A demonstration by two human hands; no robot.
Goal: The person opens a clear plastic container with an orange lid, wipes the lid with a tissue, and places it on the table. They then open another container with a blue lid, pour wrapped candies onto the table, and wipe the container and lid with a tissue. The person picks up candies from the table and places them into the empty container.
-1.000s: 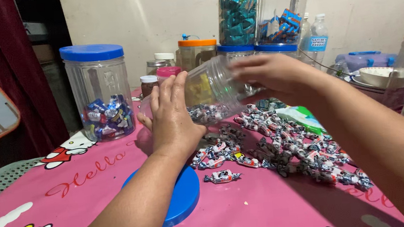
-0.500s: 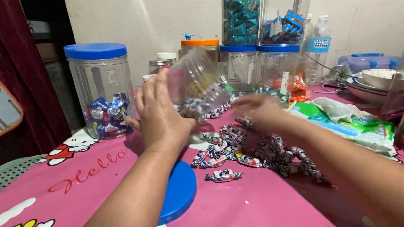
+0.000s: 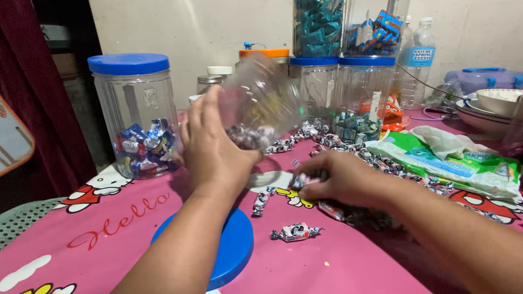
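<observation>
Two hands work: left hand [image 3: 211, 146] grips the tilted jar [image 3: 258, 103], right hand [image 3: 340, 179] closes on candies [image 3: 302, 180]. Best to keep the jar's mouth low and near.

Clear jar [image 3: 260, 100] in my left hand [image 3: 211, 148], black-and-white wrapped candies [image 3: 245, 137] inside. Same black-white wrappers on the candies [image 3: 294, 232] by my right hand [image 3: 340, 181]. Worktop cloth [image 3: 360, 264] pink with cartoon prints. Lid [image 3: 229, 247] blue. Bag [image 3: 446, 162] green and white.
</observation>
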